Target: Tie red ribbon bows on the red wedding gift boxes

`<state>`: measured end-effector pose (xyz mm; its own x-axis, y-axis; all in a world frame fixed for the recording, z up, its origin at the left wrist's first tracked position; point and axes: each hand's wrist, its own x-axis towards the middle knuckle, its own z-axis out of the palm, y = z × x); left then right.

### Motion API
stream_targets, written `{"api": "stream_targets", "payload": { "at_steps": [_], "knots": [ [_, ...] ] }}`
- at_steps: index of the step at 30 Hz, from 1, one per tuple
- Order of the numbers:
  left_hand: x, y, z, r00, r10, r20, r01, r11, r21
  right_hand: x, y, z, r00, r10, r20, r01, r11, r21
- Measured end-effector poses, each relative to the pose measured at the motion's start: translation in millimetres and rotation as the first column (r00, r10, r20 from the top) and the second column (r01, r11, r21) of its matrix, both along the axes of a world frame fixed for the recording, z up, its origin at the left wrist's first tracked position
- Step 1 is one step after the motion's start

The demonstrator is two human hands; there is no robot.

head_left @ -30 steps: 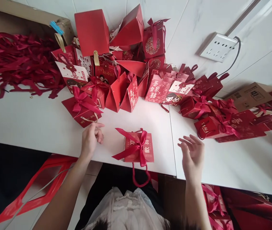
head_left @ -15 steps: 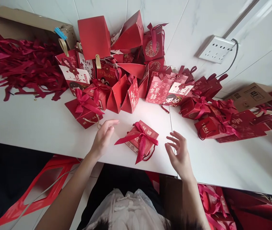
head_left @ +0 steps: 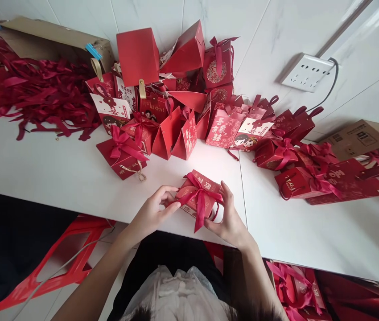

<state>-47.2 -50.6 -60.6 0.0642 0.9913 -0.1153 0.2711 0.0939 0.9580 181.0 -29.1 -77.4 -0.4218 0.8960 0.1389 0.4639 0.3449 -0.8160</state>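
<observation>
A small red gift box [head_left: 199, 193] with a red ribbon bow and gold characters lies near the front edge of the white table [head_left: 59, 178]. My left hand [head_left: 152, 213] pinches the left end of its ribbon and touches the box's left side. My right hand [head_left: 229, 218] holds the box's right side, thumb up by the bow. The ribbon's tail hangs down between my hands.
A heap of red gift boxes and bags [head_left: 162, 111] fills the back of the table, running on to the right [head_left: 310, 174]. Loose red ribbons [head_left: 39, 98] and a cardboard box [head_left: 52, 40] lie at the back left. A wall socket [head_left: 306, 71] sits on the wall.
Both hands have closed in on the gift box from either side and taken hold of it. The box has turned and shifted slightly away from the table edge.
</observation>
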Motion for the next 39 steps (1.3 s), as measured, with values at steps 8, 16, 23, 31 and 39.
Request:
{"api": "stream_targets", "payload": {
  "at_steps": [8,16,23,31,39],
  "knots": [
    [-31,-1,-2.0,0.983,-0.052,-0.176,0.040,0.997,-0.072,14,18,3.9,0.946,0.230,-0.229,-0.273,0.945,-0.180],
    [10,29,25.3,0.949,0.121,-0.291,-0.120,0.993,0.023,23,30,21.0,0.895,-0.361,-0.262,0.285,0.915,-0.286],
    [21,29,18.5,0.974,0.139,-0.181,-0.136,0.990,0.024,-14,23,25.5,0.955,-0.287,-0.073,0.253,0.920,-0.299],
    [31,8,3.9,0.965,0.256,0.062,-0.257,0.966,0.006,-17,18,12.6,0.892,-0.306,-0.334,0.152,0.897,-0.416],
    [40,7,-13.8,0.930,0.332,0.159,-0.343,0.938,0.048,-22,19,-3.4,0.789,-0.399,-0.468,0.053,0.802,-0.595]
  ]
}}
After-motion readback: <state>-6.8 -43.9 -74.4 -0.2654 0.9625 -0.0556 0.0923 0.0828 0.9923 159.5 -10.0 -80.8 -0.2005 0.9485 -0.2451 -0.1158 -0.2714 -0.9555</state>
